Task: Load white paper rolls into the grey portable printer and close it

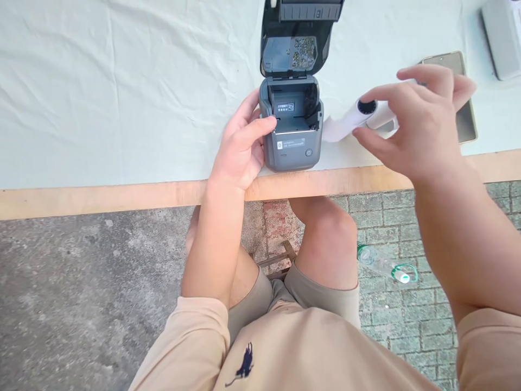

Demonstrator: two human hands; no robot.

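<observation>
A small grey label printer (291,142) stands at the table's front edge with its lid (295,49) flipped open away from me, and its paper bay looks empty. My left hand (243,145) rests against the printer's left side, thumb on the top edge. My right hand (415,122) hovers to the right of the printer and holds a white paper roll (358,117) with a dark core. A loose strip of paper trails from the roll toward the printer.
A white cloth (122,92) covers the table, with a wooden edge (101,198) in front. A phone (464,108) lies behind my right hand and a grey box (502,35) at the far right corner. A plastic bottle (382,266) lies on the paving by my knees.
</observation>
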